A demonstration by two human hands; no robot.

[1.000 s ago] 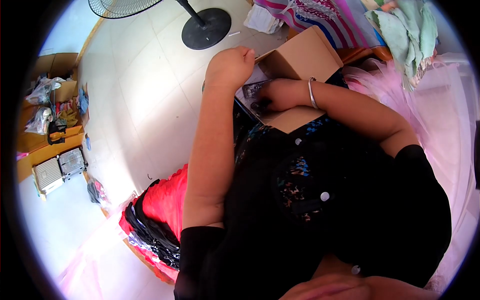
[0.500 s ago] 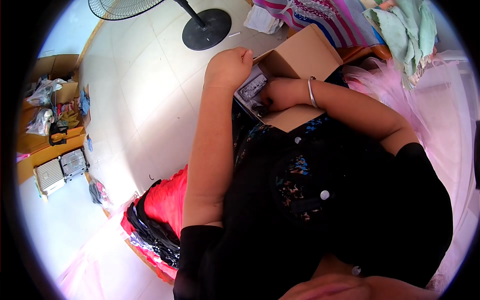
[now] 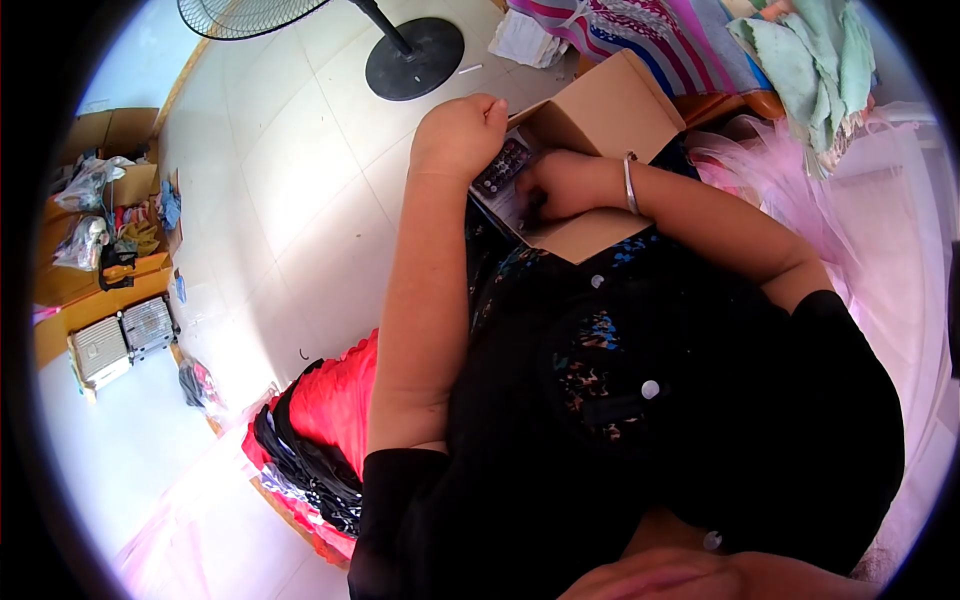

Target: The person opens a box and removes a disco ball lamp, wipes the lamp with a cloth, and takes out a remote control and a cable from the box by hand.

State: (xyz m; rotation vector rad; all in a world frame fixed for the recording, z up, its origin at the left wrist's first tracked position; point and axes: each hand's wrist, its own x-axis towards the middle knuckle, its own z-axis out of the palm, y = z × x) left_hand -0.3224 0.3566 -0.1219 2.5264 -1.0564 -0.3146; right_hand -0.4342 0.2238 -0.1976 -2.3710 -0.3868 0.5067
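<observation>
An open cardboard box point(image 3: 602, 105) rests against my lap, its flaps folded outward. My left hand point(image 3: 460, 137) is closed at the box's left side, fingers curled over the edge and mostly hidden. Inside the box lies a dark flat piece with small light marks point(image 3: 501, 166), on a pale lining beside my right hand. My right hand point(image 3: 572, 185), with a silver bangle point(image 3: 629, 186) at the wrist, reaches into the box. Its fingers are bent together, and shadow hides whatever they grip.
A black fan base point(image 3: 414, 60) stands on the tiled floor ahead. Red and black cloth point(image 3: 325, 420) lies at my left. Pink tulle point(image 3: 775, 165) and a pale green cloth point(image 3: 810, 65) are at the right. Far left are open cartons point(image 3: 130, 185) with bagged things.
Inside the box, the piece beside my right hand looked greyish and shiny before; now a dark face with light marks shows there. My right hand has shifted slightly; my left hand stays put.
</observation>
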